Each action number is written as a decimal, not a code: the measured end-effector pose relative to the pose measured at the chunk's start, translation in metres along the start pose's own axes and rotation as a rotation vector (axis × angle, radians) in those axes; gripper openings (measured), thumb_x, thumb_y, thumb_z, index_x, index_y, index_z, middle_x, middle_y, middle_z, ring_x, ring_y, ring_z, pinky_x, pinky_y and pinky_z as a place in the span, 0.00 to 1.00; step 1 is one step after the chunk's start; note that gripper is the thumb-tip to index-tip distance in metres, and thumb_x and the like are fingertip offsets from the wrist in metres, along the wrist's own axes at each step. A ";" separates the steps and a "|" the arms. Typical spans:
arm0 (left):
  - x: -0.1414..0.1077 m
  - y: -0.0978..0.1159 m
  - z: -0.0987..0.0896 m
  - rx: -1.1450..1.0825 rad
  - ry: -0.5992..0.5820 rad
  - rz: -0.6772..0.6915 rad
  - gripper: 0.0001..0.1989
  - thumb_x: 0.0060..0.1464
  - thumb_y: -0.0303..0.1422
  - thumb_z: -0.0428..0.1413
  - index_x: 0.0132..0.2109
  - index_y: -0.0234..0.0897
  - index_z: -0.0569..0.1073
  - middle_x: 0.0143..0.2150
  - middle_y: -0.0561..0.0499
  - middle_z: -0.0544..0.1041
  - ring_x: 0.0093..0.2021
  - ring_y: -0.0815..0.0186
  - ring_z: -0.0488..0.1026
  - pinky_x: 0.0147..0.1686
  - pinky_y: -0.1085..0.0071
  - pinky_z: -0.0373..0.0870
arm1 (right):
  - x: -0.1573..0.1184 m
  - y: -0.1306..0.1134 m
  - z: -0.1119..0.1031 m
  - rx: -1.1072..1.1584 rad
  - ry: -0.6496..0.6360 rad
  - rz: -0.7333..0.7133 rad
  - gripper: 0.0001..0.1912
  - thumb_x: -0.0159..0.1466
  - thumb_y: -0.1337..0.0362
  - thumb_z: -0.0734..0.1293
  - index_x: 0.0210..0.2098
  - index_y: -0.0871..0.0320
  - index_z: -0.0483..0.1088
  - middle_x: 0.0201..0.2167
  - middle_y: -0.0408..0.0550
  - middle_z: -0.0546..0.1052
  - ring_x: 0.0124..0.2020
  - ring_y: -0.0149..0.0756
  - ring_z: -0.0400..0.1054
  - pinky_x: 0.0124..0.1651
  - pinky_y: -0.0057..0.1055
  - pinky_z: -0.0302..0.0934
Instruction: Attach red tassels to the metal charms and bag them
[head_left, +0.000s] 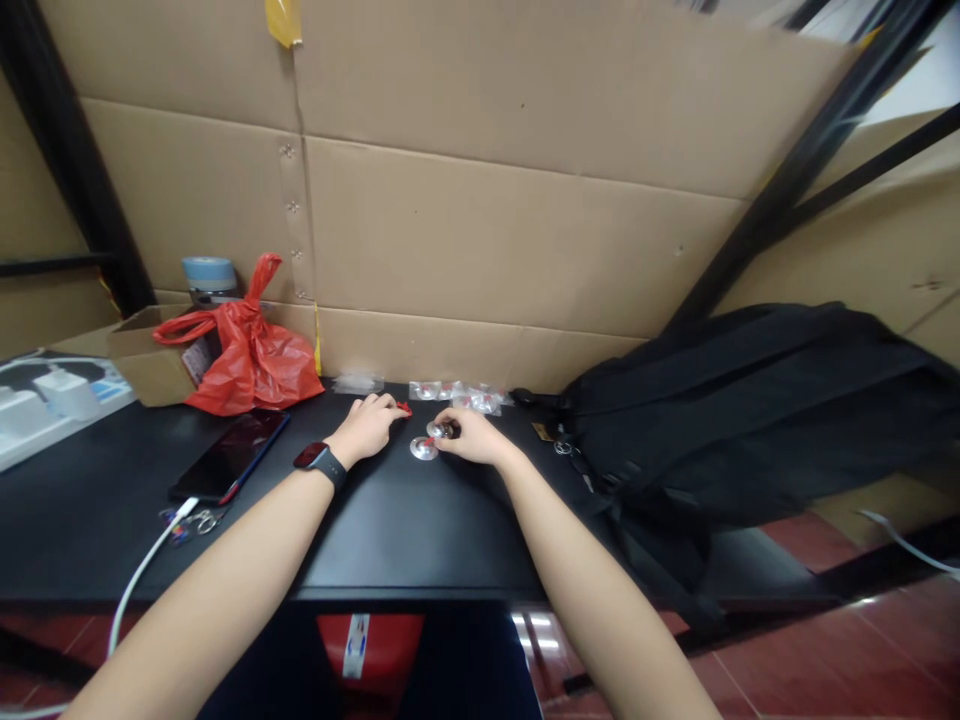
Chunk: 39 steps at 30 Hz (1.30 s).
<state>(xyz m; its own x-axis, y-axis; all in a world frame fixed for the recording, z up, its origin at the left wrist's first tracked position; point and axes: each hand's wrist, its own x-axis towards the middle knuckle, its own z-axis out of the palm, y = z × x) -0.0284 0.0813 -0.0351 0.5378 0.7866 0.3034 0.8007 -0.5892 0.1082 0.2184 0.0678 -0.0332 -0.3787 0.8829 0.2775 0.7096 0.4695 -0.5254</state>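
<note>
On the black table, my left hand (pixel 369 424) lies with its fingertips at a small red item (pixel 404 408); whether it grips the item is too small to tell. A watch is on that wrist. My right hand (pixel 469 436) pinches a shiny round metal piece (pixel 437 430) between thumb and fingers. Just below and left of it, a second round metal disc (pixel 424 449) with a bit of red rests on the table. Behind the hands lie several small clear packets (pixel 476 399) with red and silver contents, and a clear plastic bag (pixel 358 383) is to their left.
A red plastic bag (pixel 259 360), an open cardboard box (pixel 150 360), a phone (pixel 234 455) with keys, and a white power strip (pixel 60 410) are at the left. A black backpack (pixel 750 400) fills the right side. Cardboard (pixel 487 240) walls the back.
</note>
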 end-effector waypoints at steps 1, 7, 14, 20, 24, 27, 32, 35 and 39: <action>0.000 0.000 0.000 0.006 0.000 -0.002 0.26 0.61 0.22 0.46 0.60 0.47 0.75 0.54 0.44 0.74 0.53 0.54 0.68 0.50 0.58 0.64 | 0.000 0.002 0.000 0.009 -0.012 -0.004 0.15 0.55 0.70 0.75 0.42 0.59 0.77 0.39 0.48 0.80 0.40 0.37 0.73 0.47 0.33 0.64; -0.002 0.001 -0.003 0.053 0.007 -0.048 0.22 0.65 0.27 0.46 0.61 0.46 0.73 0.54 0.43 0.74 0.51 0.54 0.68 0.48 0.59 0.63 | 0.002 0.009 0.002 0.031 0.009 0.013 0.15 0.56 0.71 0.74 0.43 0.59 0.76 0.40 0.49 0.80 0.42 0.39 0.74 0.50 0.36 0.66; -0.003 0.004 -0.009 0.066 0.060 -0.075 0.10 0.64 0.32 0.53 0.47 0.42 0.78 0.50 0.45 0.75 0.50 0.54 0.68 0.48 0.60 0.62 | 0.002 0.005 0.004 0.001 0.029 -0.041 0.15 0.57 0.72 0.72 0.44 0.58 0.77 0.43 0.50 0.81 0.42 0.40 0.75 0.51 0.37 0.66; -0.001 0.001 -0.007 0.020 0.084 -0.069 0.07 0.64 0.34 0.55 0.39 0.41 0.78 0.47 0.46 0.77 0.48 0.56 0.68 0.46 0.62 0.60 | 0.002 0.003 0.003 0.034 0.022 -0.054 0.10 0.59 0.70 0.71 0.41 0.57 0.78 0.39 0.48 0.82 0.40 0.40 0.75 0.48 0.37 0.67; 0.001 0.003 -0.009 -0.044 0.135 -0.077 0.09 0.65 0.33 0.52 0.40 0.40 0.76 0.45 0.47 0.79 0.46 0.58 0.71 0.47 0.63 0.60 | 0.002 -0.002 0.002 0.095 0.122 -0.029 0.10 0.59 0.68 0.71 0.41 0.57 0.75 0.39 0.49 0.81 0.39 0.39 0.74 0.48 0.38 0.67; 0.002 0.010 -0.017 -0.204 0.189 -0.082 0.07 0.65 0.33 0.53 0.41 0.41 0.75 0.41 0.51 0.82 0.44 0.61 0.76 0.47 0.64 0.61 | 0.002 -0.009 0.000 0.209 0.220 -0.012 0.13 0.58 0.64 0.72 0.43 0.56 0.73 0.42 0.48 0.79 0.39 0.38 0.74 0.47 0.38 0.68; 0.002 0.028 -0.033 -0.391 0.298 -0.141 0.07 0.59 0.34 0.60 0.45 0.42 0.78 0.40 0.53 0.84 0.44 0.61 0.80 0.50 0.64 0.64 | 0.000 -0.024 0.002 0.498 0.256 -0.034 0.17 0.57 0.59 0.73 0.43 0.54 0.67 0.46 0.49 0.76 0.40 0.39 0.75 0.36 0.32 0.69; 0.001 0.035 -0.037 -0.412 0.296 -0.149 0.08 0.60 0.35 0.59 0.45 0.44 0.80 0.39 0.54 0.85 0.44 0.60 0.80 0.50 0.64 0.66 | -0.001 -0.032 0.002 0.608 0.241 -0.083 0.19 0.57 0.59 0.73 0.44 0.53 0.65 0.49 0.50 0.75 0.44 0.39 0.76 0.37 0.31 0.69; 0.001 0.037 -0.035 -0.465 0.307 -0.099 0.08 0.62 0.35 0.57 0.38 0.42 0.81 0.41 0.52 0.84 0.45 0.60 0.79 0.48 0.66 0.68 | -0.003 -0.041 0.002 0.668 0.219 -0.150 0.21 0.58 0.60 0.74 0.47 0.53 0.65 0.54 0.52 0.74 0.48 0.40 0.76 0.42 0.32 0.70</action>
<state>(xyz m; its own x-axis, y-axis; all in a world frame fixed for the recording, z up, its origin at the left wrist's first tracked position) -0.0072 0.0538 0.0024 0.3093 0.7931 0.5247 0.6055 -0.5897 0.5345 0.1888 0.0457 -0.0139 -0.2664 0.8219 0.5034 0.1178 0.5462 -0.8294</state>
